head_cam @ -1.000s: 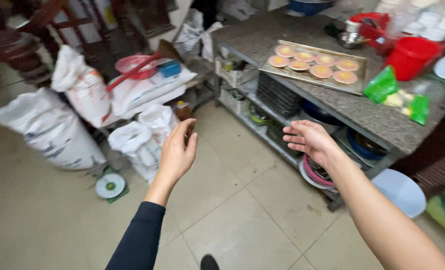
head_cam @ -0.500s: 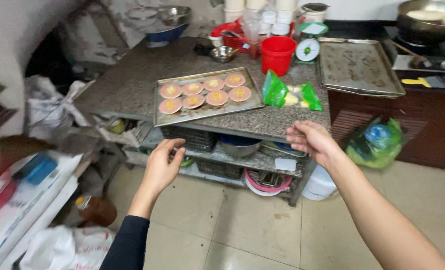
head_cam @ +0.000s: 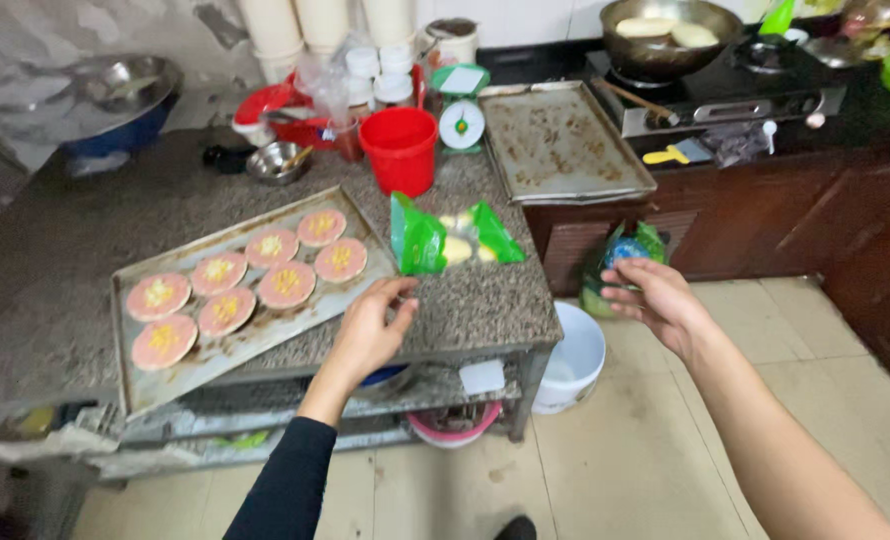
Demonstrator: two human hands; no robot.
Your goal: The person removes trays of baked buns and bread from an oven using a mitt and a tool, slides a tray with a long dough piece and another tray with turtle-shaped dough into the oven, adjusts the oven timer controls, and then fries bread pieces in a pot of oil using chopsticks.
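A cramped kitchen with a pale tiled floor held a speckled grey granite counter (head_cam: 485,310) over cluttered lower shelves, with a dark stove bench to the right carrying a round metal wok (head_cam: 665,30) and an empty, stained rectangular baking sheet (head_cam: 565,140). On the granite lay a long rectangular metal tray of seven round pink cakes with yellow centres (head_cam: 240,285), its long axis slanting from near-left up to far-right. The left hand (head_cam: 370,330) was the nearer one, hovering just beside the tray's right-hand corner at the counter's front edge, fingers loosely curled and gripping nothing. The right hand (head_cam: 655,300) hung well apart, off the counter's end above a white plastic bucket (head_cam: 575,355), open and empty. Behind the tray's far corner lay a green plastic bag of pale lumps (head_cam: 445,238), and further back stood a red plastic bucket (head_cam: 400,150)
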